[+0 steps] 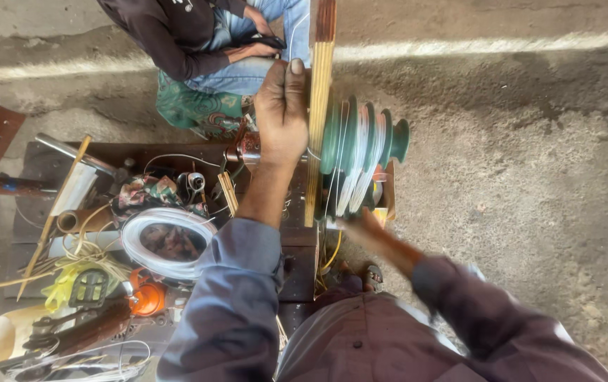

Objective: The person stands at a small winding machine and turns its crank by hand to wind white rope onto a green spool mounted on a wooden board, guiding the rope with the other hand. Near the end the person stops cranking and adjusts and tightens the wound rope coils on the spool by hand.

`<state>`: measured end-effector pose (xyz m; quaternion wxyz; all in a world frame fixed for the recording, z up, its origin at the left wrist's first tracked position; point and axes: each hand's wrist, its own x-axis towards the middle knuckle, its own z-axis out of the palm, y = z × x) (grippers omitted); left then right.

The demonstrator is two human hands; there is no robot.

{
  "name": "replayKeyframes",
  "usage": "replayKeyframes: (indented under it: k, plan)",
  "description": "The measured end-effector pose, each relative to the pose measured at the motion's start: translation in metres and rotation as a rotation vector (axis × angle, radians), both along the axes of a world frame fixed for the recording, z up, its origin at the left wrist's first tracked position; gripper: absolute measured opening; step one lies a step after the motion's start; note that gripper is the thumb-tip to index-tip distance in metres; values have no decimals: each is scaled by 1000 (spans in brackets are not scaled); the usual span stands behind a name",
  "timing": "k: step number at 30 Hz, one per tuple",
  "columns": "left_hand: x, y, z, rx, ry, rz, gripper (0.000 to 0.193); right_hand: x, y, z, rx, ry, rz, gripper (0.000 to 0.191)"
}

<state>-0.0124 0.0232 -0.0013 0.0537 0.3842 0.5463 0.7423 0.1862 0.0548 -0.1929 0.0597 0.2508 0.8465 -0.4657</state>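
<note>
- Bracing the upright wooden board (pixel 318 120), the left hand (pixel 281 113) is clamped flat against it beside the green stepped spool (pixel 360 141).
- Right hand (pixel 353 225) is blurred below the spool; its grip cannot be told, probably cranking.
- Winding looks underway; the next move calls for steady wire (pixel 350 184) tension.

1 head camera, looking steeply down, close

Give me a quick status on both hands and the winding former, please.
Left hand gripping wooden frame bar. Right hand blurred, below green stepped former. White wire in the former's grooves. Another person's hands sit just beyond.
</note>
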Motion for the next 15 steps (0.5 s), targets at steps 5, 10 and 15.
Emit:
replayKeyframes:
  k: [5, 10, 15]
  plan:
    - [1, 0, 6, -35, -12, -3, 33, 57, -22, 134, 654, 541, 528, 12]
    - [1, -1, 10, -30, 14, -3, 34, -37, 137, 243, 1068, 744, 224, 34]
    - [1, 1, 8, 34, -107, -136, 34, -96, 158, 116, 147, 185, -221, 23]
